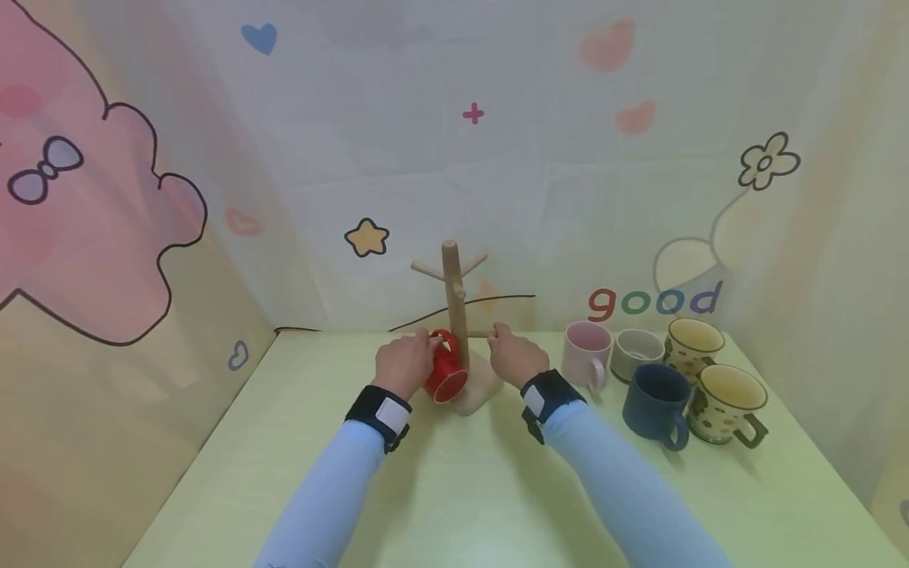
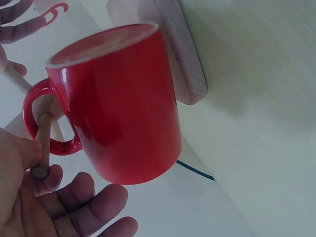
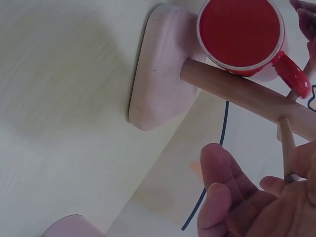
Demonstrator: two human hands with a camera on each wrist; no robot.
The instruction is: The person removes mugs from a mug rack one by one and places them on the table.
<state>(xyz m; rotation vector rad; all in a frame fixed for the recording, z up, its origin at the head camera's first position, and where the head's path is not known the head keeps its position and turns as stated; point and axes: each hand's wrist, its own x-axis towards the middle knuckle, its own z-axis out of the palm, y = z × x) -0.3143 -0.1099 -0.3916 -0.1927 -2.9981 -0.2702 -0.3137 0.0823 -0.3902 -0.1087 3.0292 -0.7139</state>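
A wooden mug tree (image 1: 454, 304) stands upright on its flat base (image 1: 484, 386) near the back of the table. From its lower left peg (image 2: 44, 136) hangs a red mug (image 2: 123, 108), its handle looped over the peg and its body tilted beside the post. My left hand (image 1: 405, 364) pinches the tip of that peg between thumb and index finger, just outside the mug's handle. With my right hand (image 1: 518, 359) I pinch the end of the lower right peg (image 3: 287, 148), which carries no mug. The other fingers of both hands are loosely bent.
On the right of the table are a pink mug (image 1: 585, 355), a small whitish cup (image 1: 634, 359), a dark blue mug (image 1: 655, 406) and two spotted cream mugs, one in front (image 1: 717, 406) and one behind (image 1: 692, 351). A printed cloth (image 1: 426, 158) hangs behind.
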